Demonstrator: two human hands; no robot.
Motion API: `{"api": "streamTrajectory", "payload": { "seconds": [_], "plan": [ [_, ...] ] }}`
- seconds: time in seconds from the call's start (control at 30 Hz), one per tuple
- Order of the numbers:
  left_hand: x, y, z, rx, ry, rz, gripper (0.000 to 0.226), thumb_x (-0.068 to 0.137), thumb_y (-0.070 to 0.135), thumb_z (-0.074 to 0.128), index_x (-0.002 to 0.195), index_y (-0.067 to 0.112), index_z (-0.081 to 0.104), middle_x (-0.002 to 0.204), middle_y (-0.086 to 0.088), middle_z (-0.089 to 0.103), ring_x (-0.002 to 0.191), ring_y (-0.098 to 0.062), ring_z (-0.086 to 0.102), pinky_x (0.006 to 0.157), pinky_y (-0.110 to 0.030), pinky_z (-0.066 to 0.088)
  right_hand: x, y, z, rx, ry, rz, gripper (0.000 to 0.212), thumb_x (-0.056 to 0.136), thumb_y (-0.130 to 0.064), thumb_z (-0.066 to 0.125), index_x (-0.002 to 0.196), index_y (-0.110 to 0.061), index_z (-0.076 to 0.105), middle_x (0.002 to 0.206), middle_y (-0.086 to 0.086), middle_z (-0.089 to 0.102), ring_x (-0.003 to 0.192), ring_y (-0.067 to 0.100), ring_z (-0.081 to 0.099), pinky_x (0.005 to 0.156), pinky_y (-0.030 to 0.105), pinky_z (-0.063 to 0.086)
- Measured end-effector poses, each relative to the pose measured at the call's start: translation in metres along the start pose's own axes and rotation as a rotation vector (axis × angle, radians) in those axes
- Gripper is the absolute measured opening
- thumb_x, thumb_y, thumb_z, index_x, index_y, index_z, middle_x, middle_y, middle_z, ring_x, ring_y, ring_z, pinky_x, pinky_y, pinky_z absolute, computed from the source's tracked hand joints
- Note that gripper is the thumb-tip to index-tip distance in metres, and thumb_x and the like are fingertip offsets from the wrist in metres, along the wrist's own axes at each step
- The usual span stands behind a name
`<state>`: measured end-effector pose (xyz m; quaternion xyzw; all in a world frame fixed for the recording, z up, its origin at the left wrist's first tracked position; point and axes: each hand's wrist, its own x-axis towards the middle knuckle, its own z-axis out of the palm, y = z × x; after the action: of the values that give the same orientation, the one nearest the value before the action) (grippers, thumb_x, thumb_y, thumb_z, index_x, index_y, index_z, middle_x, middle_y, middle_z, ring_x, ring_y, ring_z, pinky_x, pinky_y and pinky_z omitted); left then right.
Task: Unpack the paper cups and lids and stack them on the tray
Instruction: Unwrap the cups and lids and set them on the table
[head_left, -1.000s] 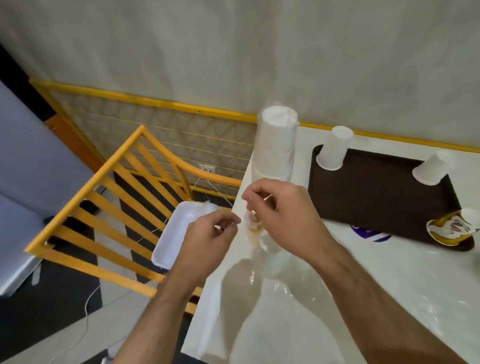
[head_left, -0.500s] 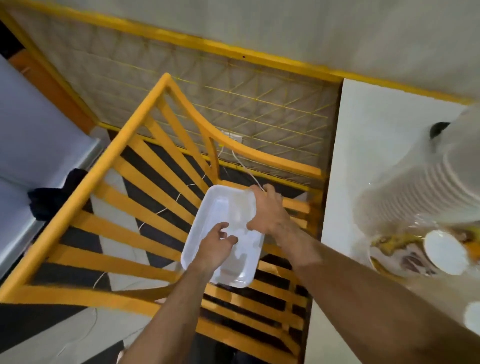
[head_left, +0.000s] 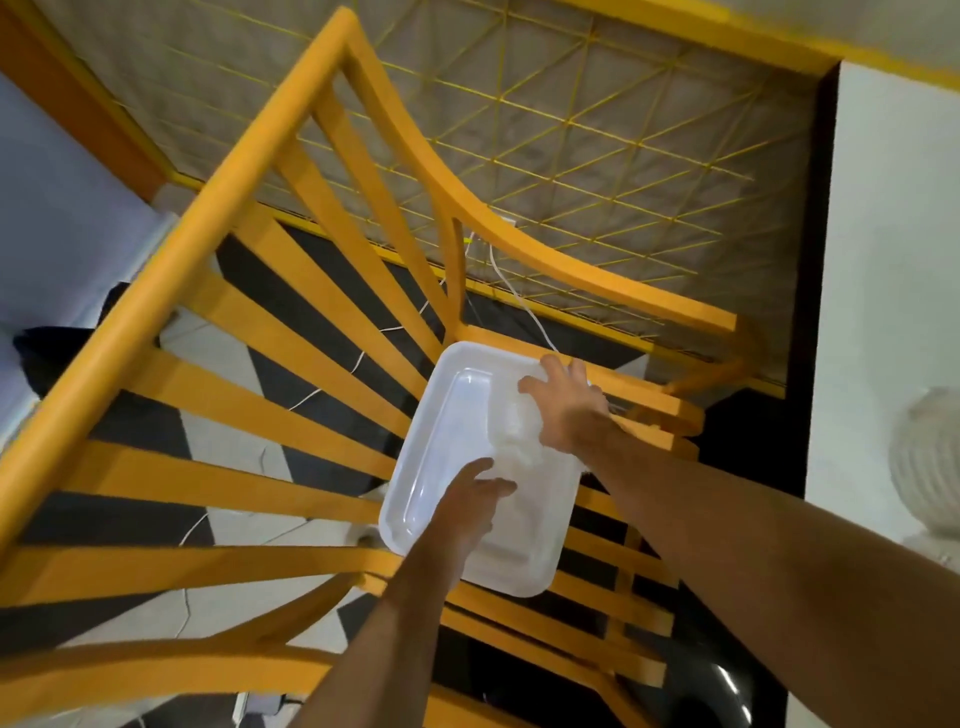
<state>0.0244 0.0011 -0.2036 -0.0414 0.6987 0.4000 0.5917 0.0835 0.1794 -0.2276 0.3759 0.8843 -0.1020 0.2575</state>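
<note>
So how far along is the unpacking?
Early, it seems. Both hands, left and right, are at a clear wrapper in the white tray on the chair. The stack of cups waits on the table.

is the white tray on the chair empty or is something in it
Not empty: crumpled clear plastic wrap lies in the white tray, under both hands.

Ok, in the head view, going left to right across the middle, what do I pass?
Yellow chair back rail → white tray on the chair seat → left hand → crumpled clear plastic wrap → right hand → white table edge → blurred stack of cups.
</note>
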Motion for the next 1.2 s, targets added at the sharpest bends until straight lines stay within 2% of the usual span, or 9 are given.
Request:
{"api": "streamTrajectory", "payload": {
  "seconds": [0.13, 0.23, 0.33, 0.5, 0.67, 0.73, 0.83, 1.0, 1.2],
  "plan": [
    [-0.006, 0.021, -0.001, -0.121, -0.014, 0.094, 0.051, 0.084, 0.035, 0.075, 0.131, 0.032, 0.055, 0.124, -0.003, 0.061, 0.117, -0.022, 0.057, 0.109, -0.045, 0.044, -0.016, 0.003, -0.02, 0.479, 0.025, 0.138, 0.065, 0.071, -0.036, 0.085, 0.127, -0.04, 0.052, 0.135, -0.001, 0.036, 0.123, 0.028, 0.039, 0.092, 0.042, 0.053],
    [-0.017, 0.042, -0.005, -0.223, -0.155, 0.178, 0.098, 0.059, 0.063, 0.079, 0.146, 0.04, 0.037, 0.144, 0.002, 0.049, 0.135, -0.025, 0.043, 0.117, -0.053, 0.03, -0.047, -0.007, -0.055, 1.093, 0.018, 0.272, 0.053, 0.072, -0.032, 0.086, 0.111, -0.043, 0.052, 0.12, -0.005, 0.045, 0.104, 0.02, 0.052, 0.07, 0.032, 0.058],
    [-0.031, 0.064, -0.006, -0.245, -0.339, 0.28, 0.077, 0.083, 0.061, 0.065, 0.148, 0.054, 0.024, 0.151, 0.005, 0.042, 0.137, -0.025, 0.045, 0.114, -0.058, 0.033, -0.082, -0.013, -0.082, 1.38, -0.051, 0.225, 0.051, 0.076, -0.027, 0.083, 0.115, -0.04, 0.053, 0.112, -0.008, 0.051, 0.096, 0.017, 0.055, 0.06, 0.026, 0.058],
    [-0.088, 0.1, 0.007, -0.237, -0.516, 0.409, 0.052, 0.094, 0.037, 0.059, 0.144, 0.036, 0.045, 0.141, -0.011, 0.053, 0.126, -0.033, 0.057, 0.092, -0.056, 0.053, -0.14, -0.012, -0.112, 1.334, 0.057, 0.045, 0.059, 0.073, -0.035, 0.087, 0.115, -0.04, 0.047, 0.123, -0.006, 0.041, 0.108, 0.014, 0.051, 0.065, 0.019, 0.055],
    [-0.165, 0.121, 0.037, -0.17, -0.563, 0.452, 0.076, 0.071, 0.048, 0.084, 0.134, 0.017, 0.056, 0.129, -0.015, 0.061, 0.117, -0.03, 0.062, 0.085, -0.037, 0.056, -0.218, 0.018, -0.155, 1.231, 0.338, -0.059, 0.082, 0.071, -0.031, 0.09, 0.125, -0.043, 0.029, 0.132, -0.014, 0.025, 0.113, 0.002, 0.042, 0.066, 0.004, 0.048],
    [-0.198, 0.126, 0.053, -0.127, -0.577, 0.467, 0.078, 0.063, 0.049, 0.089, 0.129, 0.019, 0.061, 0.123, -0.012, 0.066, 0.112, -0.027, 0.065, 0.082, -0.035, 0.056, -0.254, 0.037, -0.175, 1.201, 0.353, -0.183, 0.085, 0.074, -0.036, 0.087, 0.135, -0.05, 0.03, 0.14, -0.019, 0.026, 0.122, -0.001, 0.041, 0.081, 0.011, 0.051],
    [-0.252, 0.128, 0.08, -0.103, -0.586, 0.52, 0.071, 0.061, 0.046, 0.089, 0.123, 0.02, 0.066, 0.113, -0.011, 0.069, 0.104, -0.026, 0.068, 0.075, -0.033, 0.057, -0.314, 0.07, -0.201, 1.196, 0.296, -0.389, 0.064, 0.084, -0.033, 0.08, 0.138, -0.045, 0.047, 0.142, -0.019, 0.044, 0.13, 0.006, 0.047, 0.1, 0.036, 0.053],
    [-0.338, 0.115, 0.134, -0.073, -0.656, 0.607, 0.072, 0.057, 0.042, 0.092, 0.12, 0.021, 0.065, 0.115, -0.008, 0.068, 0.101, -0.028, 0.069, 0.073, -0.037, 0.059, -0.41, 0.132, -0.211, 1.264, 0.286, -0.465, 0.056, 0.082, -0.023, 0.082, 0.134, -0.032, 0.06, 0.141, -0.012, 0.053, 0.133, 0.018, 0.05, 0.096, 0.048, 0.056],
    [-0.405, 0.074, 0.233, -0.014, -0.662, 0.646, 0.058, 0.066, 0.035, 0.075, 0.122, 0.029, 0.061, 0.114, -0.004, 0.07, 0.099, -0.026, 0.07, 0.07, -0.035, 0.059, -0.502, 0.216, -0.187, 1.29, 0.456, -0.32, 0.06, 0.071, -0.027, 0.086, 0.127, -0.029, 0.066, 0.129, -0.019, 0.062, 0.124, 0.014, 0.058, 0.089, 0.044, 0.059]
  ]
}}
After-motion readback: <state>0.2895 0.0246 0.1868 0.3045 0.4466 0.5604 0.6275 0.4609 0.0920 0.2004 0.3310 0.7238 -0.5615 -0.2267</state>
